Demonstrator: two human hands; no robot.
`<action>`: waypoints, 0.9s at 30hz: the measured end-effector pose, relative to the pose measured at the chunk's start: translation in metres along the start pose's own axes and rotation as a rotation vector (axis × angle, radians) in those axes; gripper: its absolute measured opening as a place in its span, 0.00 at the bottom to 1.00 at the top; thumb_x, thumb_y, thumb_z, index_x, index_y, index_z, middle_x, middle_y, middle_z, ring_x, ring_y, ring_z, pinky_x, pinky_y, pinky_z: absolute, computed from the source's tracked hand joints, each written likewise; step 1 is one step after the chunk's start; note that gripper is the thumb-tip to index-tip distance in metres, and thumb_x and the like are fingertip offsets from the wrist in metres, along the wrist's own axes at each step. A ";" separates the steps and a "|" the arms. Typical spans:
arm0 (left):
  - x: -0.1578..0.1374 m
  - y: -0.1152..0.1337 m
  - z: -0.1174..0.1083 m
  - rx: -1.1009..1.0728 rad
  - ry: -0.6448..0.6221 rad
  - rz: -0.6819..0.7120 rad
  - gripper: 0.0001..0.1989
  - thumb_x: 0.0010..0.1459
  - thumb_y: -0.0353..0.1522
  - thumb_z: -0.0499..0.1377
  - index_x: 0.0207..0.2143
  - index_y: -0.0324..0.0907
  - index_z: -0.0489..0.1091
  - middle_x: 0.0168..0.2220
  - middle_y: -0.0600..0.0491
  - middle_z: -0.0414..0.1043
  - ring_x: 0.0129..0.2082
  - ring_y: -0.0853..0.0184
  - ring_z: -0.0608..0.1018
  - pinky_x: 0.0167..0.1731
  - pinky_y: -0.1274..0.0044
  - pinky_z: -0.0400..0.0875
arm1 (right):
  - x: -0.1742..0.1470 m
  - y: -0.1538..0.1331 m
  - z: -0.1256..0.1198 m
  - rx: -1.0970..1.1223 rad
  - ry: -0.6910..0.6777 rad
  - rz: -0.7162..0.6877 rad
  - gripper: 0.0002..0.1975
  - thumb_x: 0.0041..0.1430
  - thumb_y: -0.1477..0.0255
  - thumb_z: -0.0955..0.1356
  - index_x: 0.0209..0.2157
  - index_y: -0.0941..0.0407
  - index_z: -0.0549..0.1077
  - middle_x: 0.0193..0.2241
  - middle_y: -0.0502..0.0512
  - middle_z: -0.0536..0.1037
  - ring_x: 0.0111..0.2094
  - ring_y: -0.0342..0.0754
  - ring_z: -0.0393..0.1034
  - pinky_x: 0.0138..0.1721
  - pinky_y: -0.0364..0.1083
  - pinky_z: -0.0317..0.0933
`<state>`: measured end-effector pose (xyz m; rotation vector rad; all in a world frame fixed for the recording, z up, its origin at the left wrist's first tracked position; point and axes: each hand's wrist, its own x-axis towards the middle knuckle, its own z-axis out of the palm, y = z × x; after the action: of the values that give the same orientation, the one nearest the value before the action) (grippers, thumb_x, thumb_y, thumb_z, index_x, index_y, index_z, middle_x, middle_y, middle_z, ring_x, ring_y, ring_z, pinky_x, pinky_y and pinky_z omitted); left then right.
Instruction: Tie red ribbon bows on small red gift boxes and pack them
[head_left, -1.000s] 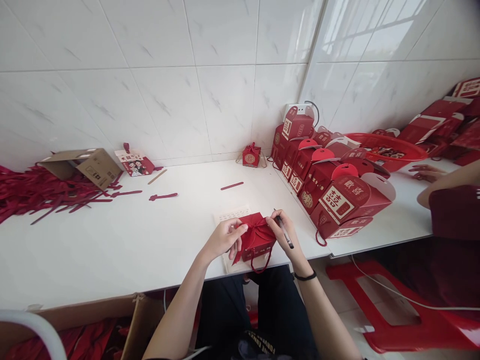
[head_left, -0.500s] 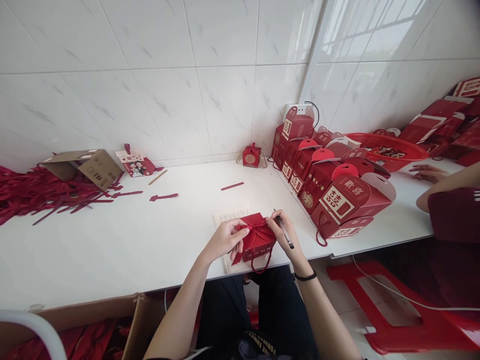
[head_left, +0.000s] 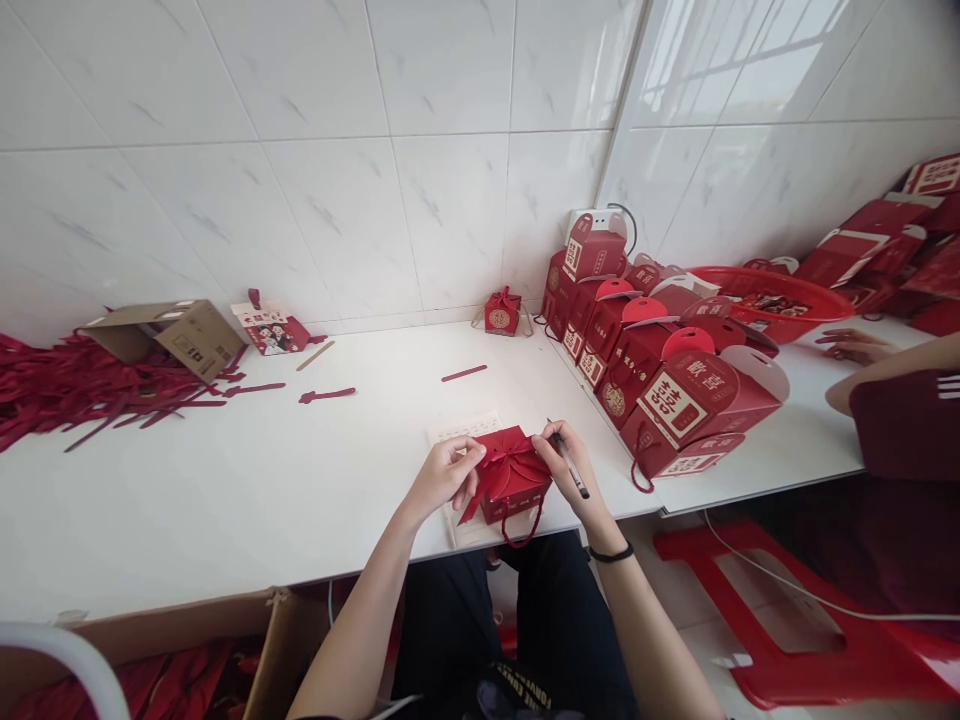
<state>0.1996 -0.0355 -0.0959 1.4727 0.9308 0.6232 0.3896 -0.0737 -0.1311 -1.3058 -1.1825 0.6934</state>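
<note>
A box is sitting just below the frame's centre — the left hand is pinching its bow at one side, the right hand is pinching the other while gripping a pen. Uneven tugging risks loosening the bow; the pen risks snagging it.

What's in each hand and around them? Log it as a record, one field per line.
Left hand: pinching the left side of the ribbon bow
Right hand: holding a pen, fingertips at the bow's right side
Between hands: red gift box with rope handle
Right side: stacked double-happiness boxes, red basin, co-worker's hand
Left side: ribbon heap, cardboard box
</note>
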 end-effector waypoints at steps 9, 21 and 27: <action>-0.010 -0.005 0.010 0.187 0.203 -0.019 0.19 0.54 0.48 0.52 0.23 0.41 0.58 0.18 0.60 0.61 0.13 0.75 0.65 0.18 0.80 0.59 | -0.001 -0.001 0.001 -0.021 0.035 -0.022 0.11 0.54 0.64 0.64 0.27 0.55 0.60 0.22 0.46 0.60 0.22 0.42 0.53 0.26 0.43 0.49; 0.000 -0.024 0.017 0.182 0.314 0.076 0.17 0.56 0.43 0.49 0.21 0.43 0.52 0.18 0.60 0.52 0.19 0.73 0.61 0.22 0.80 0.55 | -0.010 0.003 0.010 0.070 0.135 -0.005 0.10 0.53 0.64 0.63 0.29 0.55 0.59 0.23 0.47 0.59 0.24 0.43 0.53 0.27 0.43 0.51; 0.000 -0.028 0.026 0.281 0.434 0.148 0.14 0.57 0.40 0.46 0.22 0.43 0.51 0.19 0.60 0.51 0.21 0.72 0.59 0.25 0.79 0.56 | -0.016 0.012 0.012 0.220 0.158 -0.039 0.11 0.54 0.65 0.65 0.31 0.55 0.58 0.26 0.48 0.62 0.27 0.43 0.57 0.32 0.43 0.55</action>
<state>0.2163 -0.0509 -0.1273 1.7011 1.2912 0.9776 0.3763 -0.0814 -0.1483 -1.1287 -0.9729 0.6601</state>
